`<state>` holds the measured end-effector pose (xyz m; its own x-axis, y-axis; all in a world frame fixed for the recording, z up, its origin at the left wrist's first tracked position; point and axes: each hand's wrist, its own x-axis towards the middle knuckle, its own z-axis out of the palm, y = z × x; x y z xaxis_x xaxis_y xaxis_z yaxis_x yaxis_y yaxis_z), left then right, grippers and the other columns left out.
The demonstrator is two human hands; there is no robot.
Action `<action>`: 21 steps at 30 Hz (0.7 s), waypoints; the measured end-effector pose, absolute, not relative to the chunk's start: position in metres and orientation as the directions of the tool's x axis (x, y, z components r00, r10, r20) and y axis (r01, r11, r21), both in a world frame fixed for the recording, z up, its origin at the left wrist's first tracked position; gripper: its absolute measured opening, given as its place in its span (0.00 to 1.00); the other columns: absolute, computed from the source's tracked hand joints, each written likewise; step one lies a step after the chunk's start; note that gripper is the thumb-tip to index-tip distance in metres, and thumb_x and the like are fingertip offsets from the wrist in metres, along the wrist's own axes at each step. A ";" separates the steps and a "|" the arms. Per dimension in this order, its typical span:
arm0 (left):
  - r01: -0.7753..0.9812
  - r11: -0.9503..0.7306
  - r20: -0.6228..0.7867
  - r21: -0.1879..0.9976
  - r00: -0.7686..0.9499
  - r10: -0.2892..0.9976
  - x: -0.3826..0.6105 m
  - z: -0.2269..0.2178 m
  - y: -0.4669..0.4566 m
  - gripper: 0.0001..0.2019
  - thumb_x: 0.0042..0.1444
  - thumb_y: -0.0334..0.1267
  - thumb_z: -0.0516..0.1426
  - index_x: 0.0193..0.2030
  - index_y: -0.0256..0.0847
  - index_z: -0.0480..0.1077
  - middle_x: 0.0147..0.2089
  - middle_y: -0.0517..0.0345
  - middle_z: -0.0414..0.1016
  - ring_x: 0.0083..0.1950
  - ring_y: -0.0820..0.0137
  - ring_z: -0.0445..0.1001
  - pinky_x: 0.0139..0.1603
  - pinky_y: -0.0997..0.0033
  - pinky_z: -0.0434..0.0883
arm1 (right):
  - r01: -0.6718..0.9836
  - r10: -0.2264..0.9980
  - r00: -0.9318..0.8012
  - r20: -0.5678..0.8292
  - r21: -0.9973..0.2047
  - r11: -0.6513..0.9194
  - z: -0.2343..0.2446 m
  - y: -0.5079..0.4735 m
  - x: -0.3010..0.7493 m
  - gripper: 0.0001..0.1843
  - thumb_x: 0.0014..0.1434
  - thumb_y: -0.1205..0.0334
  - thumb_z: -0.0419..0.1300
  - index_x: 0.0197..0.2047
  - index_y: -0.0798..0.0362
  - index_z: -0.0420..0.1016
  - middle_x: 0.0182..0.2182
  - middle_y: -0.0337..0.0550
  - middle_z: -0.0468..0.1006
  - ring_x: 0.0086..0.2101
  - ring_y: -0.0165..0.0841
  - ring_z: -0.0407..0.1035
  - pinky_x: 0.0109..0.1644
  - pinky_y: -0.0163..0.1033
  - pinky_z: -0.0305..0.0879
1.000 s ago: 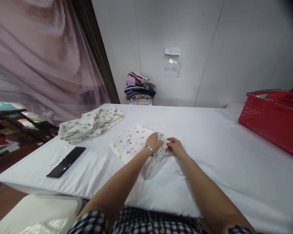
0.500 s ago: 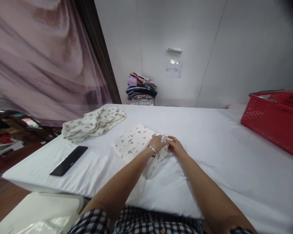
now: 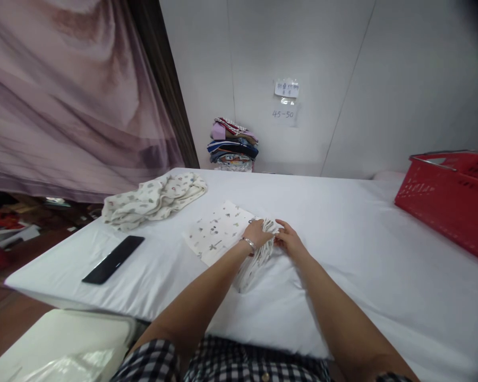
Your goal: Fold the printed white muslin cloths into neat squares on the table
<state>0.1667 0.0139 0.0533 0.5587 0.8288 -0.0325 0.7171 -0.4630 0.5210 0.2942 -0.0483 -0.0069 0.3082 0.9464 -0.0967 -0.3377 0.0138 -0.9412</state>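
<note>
White-sheeted counter [image 3: 362, 239] carries a red basket [image 3: 450, 196] at its right edge and, mid-surface, a printed cloth [image 3: 219, 233] lying half flat. Left hand [image 3: 257, 233] and right hand [image 3: 289, 241] meet on its bunched near end, both pinching it. Folding seems midway, and flattening that bunch calls for an even pull.

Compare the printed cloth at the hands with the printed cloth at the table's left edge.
The cloth at the hands lies mostly flat, bunched at its right end; the left-edge cloth is a crumpled heap. The left hand and right hand both rest on the first; nothing touches the second. Both are pale printed fabric on the white table.
</note>
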 end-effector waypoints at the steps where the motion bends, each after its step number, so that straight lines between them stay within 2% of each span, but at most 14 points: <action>1: 0.716 -0.464 -0.034 0.522 0.561 0.827 0.167 0.053 0.014 0.14 0.44 0.42 0.58 0.37 0.39 0.67 0.44 0.49 0.72 0.47 0.61 0.69 0.44 0.68 0.64 | -0.324 0.948 0.307 -0.083 -0.946 0.022 -0.007 -0.049 0.294 0.34 0.37 0.63 0.63 0.51 0.50 0.62 0.21 0.27 0.64 0.22 0.27 0.65 0.27 0.35 0.65; 4: 0.713 -0.450 -0.058 0.538 0.564 0.824 0.166 0.052 0.018 0.14 0.44 0.43 0.59 0.37 0.39 0.67 0.43 0.50 0.73 0.46 0.61 0.70 0.43 0.69 0.65 | -0.289 0.955 0.293 -0.049 -0.956 0.039 -0.006 -0.050 0.294 0.36 0.37 0.62 0.64 0.52 0.50 0.61 0.21 0.27 0.64 0.22 0.27 0.65 0.28 0.35 0.65; 8: 0.695 -0.436 -0.078 0.572 0.575 0.814 0.162 0.051 0.024 0.11 0.45 0.39 0.58 0.37 0.40 0.68 0.39 0.56 0.74 0.41 0.67 0.71 0.39 0.73 0.65 | -0.299 0.965 0.260 -0.043 -0.953 0.038 -0.004 -0.052 0.295 0.36 0.37 0.62 0.65 0.52 0.48 0.61 0.23 0.28 0.67 0.23 0.27 0.66 0.30 0.35 0.66; 14: 0.680 -0.480 -0.028 0.554 0.592 0.806 0.159 0.057 0.018 0.08 0.44 0.35 0.56 0.35 0.40 0.68 0.35 0.58 0.74 0.39 0.68 0.71 0.37 0.74 0.64 | -0.399 0.923 0.334 -0.192 -0.916 -0.046 -0.003 -0.051 0.295 0.29 0.38 0.66 0.62 0.47 0.50 0.63 0.20 0.31 0.68 0.22 0.30 0.67 0.29 0.38 0.67; 21: 0.679 -0.517 -0.001 0.521 0.606 0.795 0.164 0.057 0.012 0.08 0.43 0.33 0.57 0.33 0.41 0.67 0.36 0.56 0.73 0.40 0.65 0.70 0.39 0.71 0.63 | -0.313 0.931 0.345 -0.123 -0.950 -0.010 -0.004 -0.049 0.293 0.33 0.37 0.64 0.62 0.50 0.50 0.61 0.22 0.30 0.70 0.21 0.27 0.66 0.27 0.35 0.65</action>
<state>0.1635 0.0119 0.0572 0.6065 0.7951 -0.0014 0.6790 -0.5170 0.5213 0.2926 -0.0486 -0.0041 0.3449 0.9306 -0.1228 -0.3125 -0.0095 -0.9499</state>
